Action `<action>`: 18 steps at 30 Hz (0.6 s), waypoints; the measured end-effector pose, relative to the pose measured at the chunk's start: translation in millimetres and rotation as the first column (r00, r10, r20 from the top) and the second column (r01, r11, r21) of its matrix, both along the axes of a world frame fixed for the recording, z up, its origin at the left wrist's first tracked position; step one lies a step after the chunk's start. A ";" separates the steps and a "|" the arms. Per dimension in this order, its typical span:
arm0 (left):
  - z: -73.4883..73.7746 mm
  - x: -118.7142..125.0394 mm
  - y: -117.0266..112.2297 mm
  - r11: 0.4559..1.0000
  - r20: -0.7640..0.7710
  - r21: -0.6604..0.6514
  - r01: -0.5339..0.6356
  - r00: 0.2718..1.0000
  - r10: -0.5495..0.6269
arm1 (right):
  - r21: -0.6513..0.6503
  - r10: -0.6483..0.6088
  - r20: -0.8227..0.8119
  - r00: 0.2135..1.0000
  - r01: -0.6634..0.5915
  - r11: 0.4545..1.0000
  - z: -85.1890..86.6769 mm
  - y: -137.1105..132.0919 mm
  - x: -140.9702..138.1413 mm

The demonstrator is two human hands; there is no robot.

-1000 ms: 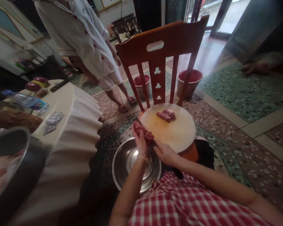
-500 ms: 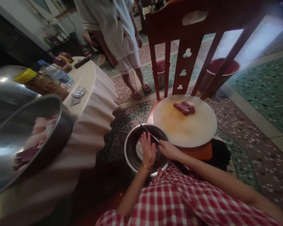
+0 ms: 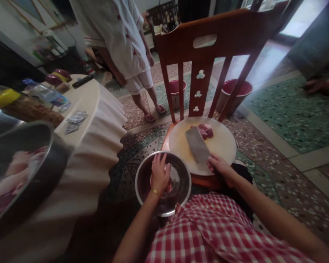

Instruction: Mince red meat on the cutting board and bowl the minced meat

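Note:
My right hand is wrapped round the handle of a cleaver. The broad grey blade is over the round white cutting board, beside pieces of dark red meat. Inside the steel bowl, my left hand is open, fingers stretched out and palm down. Some reddish meat shows under and beside that hand; whether they touch is hard to tell. The bowl is at the near left of the board, which rests on the seat of a wooden chair.
To the left, a table with a pleated white cloth carries a large metal basin of meat, a plastic bottle and a yellow-lidded jar. A person in white stands beyond. Two buckets are behind the chair.
My right hand has carried the cleaver from above the bowl to the cutting board. My left hand stays in the bowl, where meat now shows beneath it. The view has shifted slightly.

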State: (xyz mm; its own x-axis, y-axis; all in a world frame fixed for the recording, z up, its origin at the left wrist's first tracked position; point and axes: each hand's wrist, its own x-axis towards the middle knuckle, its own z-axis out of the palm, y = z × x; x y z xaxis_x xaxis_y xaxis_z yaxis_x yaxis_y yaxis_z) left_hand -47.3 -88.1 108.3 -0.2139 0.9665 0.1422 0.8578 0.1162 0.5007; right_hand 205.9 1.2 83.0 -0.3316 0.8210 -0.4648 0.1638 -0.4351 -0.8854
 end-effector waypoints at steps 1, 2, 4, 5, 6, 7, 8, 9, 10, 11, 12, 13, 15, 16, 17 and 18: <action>2.6 2.9 16.9 0.998 -0.030 0.001 0.067 0.997 -0.067 | 0.013 -0.036 0.004 0.999 0.036 0.999 -6.5 5.6 10.3; 4.2 7.1 36.5 0.991 -0.054 -0.010 0.135 0.989 -0.136 | 0.024 -0.056 0.000 0.998 0.056 0.998 -12.6 9.6 18.6; 2.8 18.8 81.6 0.967 -0.083 -0.078 0.243 0.965 -0.249 | 0.024 -0.075 -0.008 0.997 0.075 0.997 -22.1 12.3 28.5; -0.4 25.9 105.2 0.952 -0.102 -0.140 0.274 0.952 -0.289 | 0.010 -0.083 -0.007 0.997 0.083 0.997 -25.2 11.0 30.4; -4.9 33.3 128.1 0.936 -0.126 -0.215 0.277 0.943 -0.308 | -0.007 -0.096 -0.005 0.995 0.096 0.995 -27.3 8.3 30.8; -10.5 40.9 149.2 0.925 -0.154 -0.281 0.258 0.939 -0.308 | -0.024 -0.114 -0.005 0.993 0.114 0.993 -28.7 4.5 30.4; -16.6 48.2 167.7 0.918 -0.183 -0.333 0.216 0.940 -0.288 | -0.040 -0.133 -0.006 0.991 0.133 0.990 -29.7 0.0 29.8; -23.0 55.0 183.0 0.910 -0.206 -0.376 0.176 0.941 -0.267 | -0.052 -0.156 -0.012 0.988 0.155 0.987 -30.6 -4.8 29.6; -29.3 61.2 194.8 0.901 -0.225 -0.413 0.135 0.943 -0.245 | -0.061 -0.179 -0.026 0.983 0.177 0.982 -31.9 -9.6 30.3; -35.1 66.4 203.2 0.892 -0.241 -0.442 0.094 0.946 -0.219 | -0.068 -0.205 -0.044 0.978 0.202 0.977 -33.6 -14.2 31.9; -40.4 70.6 208.6 0.884 -0.255 -0.463 0.056 0.947 -0.194 | -0.076 -0.233 -0.065 0.970 0.228 0.971 -35.7 -18.3 34.7; -45.1 73.8 211.7 0.880 -0.269 -0.475 0.023 0.948 -0.170 | -0.086 -0.259 -0.087 0.962 0.252 0.964 -38.2 -21.9 38.2; -52.5 77.7 213.1 0.883 -0.300 -0.468 -0.025 0.945 -0.133 | -0.104 -0.300 -0.117 0.947 0.289 0.952 -43.5 -26.9 46.8; -55.2 79.0 212.8 0.890 -0.315 -0.454 -0.037 0.941 -0.121 | -0.109 -0.312 -0.125 0.942 0.300 0.948 -45.8 -28.4 50.9; -57.4 80.2 212.4 0.896 -0.325 -0.441 -0.041 0.938 -0.117 | -0.113 -0.321 -0.131 0.938 0.307 0.945 -47.7 -29.2 54.6; -59.0 81.6 212.2 0.900 -0.331 -0.434 -0.039 0.936 -0.119 | -0.116 -0.327 -0.136 0.935 0.313 0.943 -49.0 -29.5 57.5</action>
State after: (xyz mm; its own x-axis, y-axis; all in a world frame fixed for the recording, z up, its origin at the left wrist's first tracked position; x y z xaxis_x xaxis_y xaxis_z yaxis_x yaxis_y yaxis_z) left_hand 34.3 124.1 49.3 -0.1880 0.9549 -0.2298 0.9736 0.2121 0.0849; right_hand 263.5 -28.3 34.0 -0.1307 0.8515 -0.5078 -0.1301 -0.5225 -0.8427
